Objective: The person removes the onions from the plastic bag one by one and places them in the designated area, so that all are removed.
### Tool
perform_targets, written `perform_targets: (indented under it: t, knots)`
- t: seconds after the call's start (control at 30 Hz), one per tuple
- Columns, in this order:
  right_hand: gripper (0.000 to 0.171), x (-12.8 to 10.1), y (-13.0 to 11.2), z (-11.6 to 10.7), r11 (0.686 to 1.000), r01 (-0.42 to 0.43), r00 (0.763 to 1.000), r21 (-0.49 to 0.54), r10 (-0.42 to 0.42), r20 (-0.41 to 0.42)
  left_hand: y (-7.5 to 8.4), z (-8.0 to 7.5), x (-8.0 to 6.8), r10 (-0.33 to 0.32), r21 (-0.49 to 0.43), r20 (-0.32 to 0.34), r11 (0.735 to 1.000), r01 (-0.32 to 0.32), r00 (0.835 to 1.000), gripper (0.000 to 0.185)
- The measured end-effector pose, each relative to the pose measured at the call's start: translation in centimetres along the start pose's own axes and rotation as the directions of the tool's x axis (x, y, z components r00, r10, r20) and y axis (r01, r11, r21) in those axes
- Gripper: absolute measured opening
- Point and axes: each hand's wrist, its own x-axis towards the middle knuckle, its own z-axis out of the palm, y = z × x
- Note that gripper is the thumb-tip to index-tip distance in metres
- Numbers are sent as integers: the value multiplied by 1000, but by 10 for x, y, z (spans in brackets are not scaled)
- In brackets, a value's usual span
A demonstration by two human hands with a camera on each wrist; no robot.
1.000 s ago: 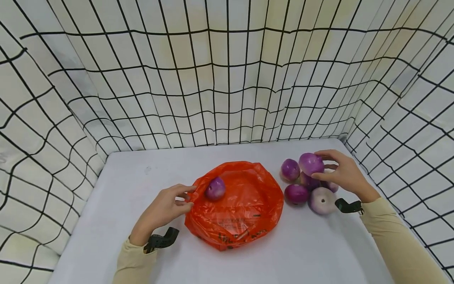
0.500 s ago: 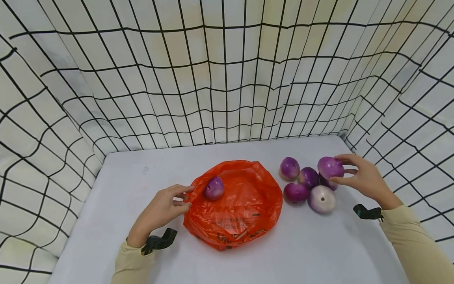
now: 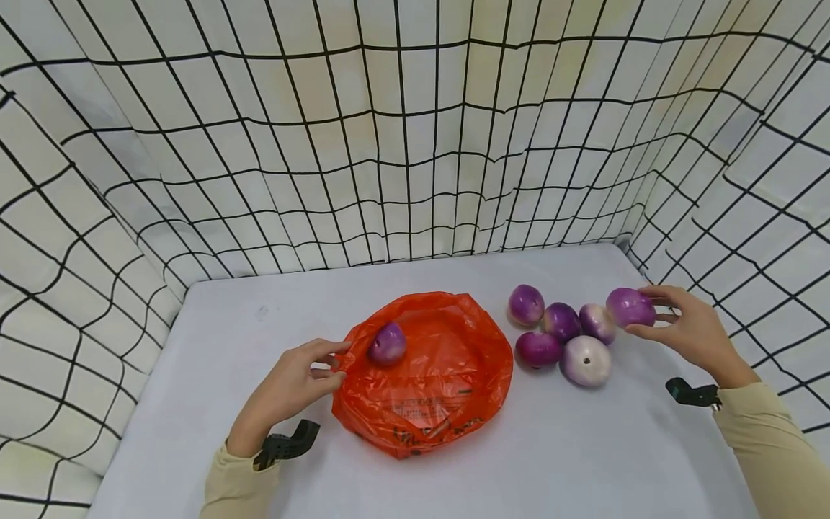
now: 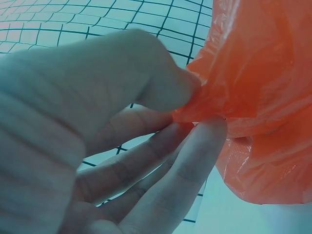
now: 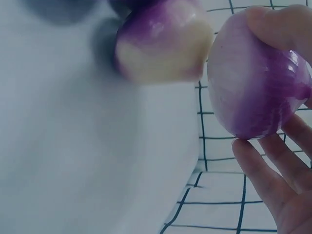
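**Right hand on a purple onion, left hand on an orange bag**

Right hand (image 3: 689,331), at the right side of the table (image 3: 583,461), curled round a purple onion (image 3: 631,306): thumb under, fingers over, onion lifted clear of the surface. Same grip in the right wrist view, with fingertips (image 5: 273,165) below the onion's pale purple skin (image 5: 256,83) and a thumb tip on top. Just to the left, a cluster of five more onions (image 3: 561,334) lying on the table, touching or nearly touching one another; the nearest, a purple-and-white one (image 3: 597,322), just beside the held onion. Largest of the group, mostly white (image 3: 586,360), at the front. Black strap (image 3: 694,394) at the right wrist, beige sleeve (image 3: 765,447) behind.

Left hand (image 3: 295,382) at the left, pinching the rim of an orange plastic bag (image 3: 431,375) between thumb and fingers; in the left wrist view, thumb (image 4: 161,83) pressed on the plastic (image 4: 258,97) from above, a finger beneath. Bag lying open and flat on the table, mouth upward, one purple onion (image 3: 387,343) inside near the pinched edge. Dark print on the bag's front fold, too crumpled and small to read. Black strap (image 3: 285,443) at the left wrist too.

White cloth with a black grid (image 3: 415,144) hanging round the table on three sides.
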Motion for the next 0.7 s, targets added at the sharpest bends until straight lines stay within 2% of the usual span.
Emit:
perform_targets:
  t: [0.23, 0.7]
  knots:
    - [78, -2, 18, 1, 996, -67, 998, -52, 67, -5, -1, 0, -1, -27, -3, 11, 1000, 27, 1000, 42]
    - [83, 0, 36, 4, 984, -174, 984, -36, 175, 28, 1, 0, 1, -24, -14, 6, 1000, 24, 1000, 42]
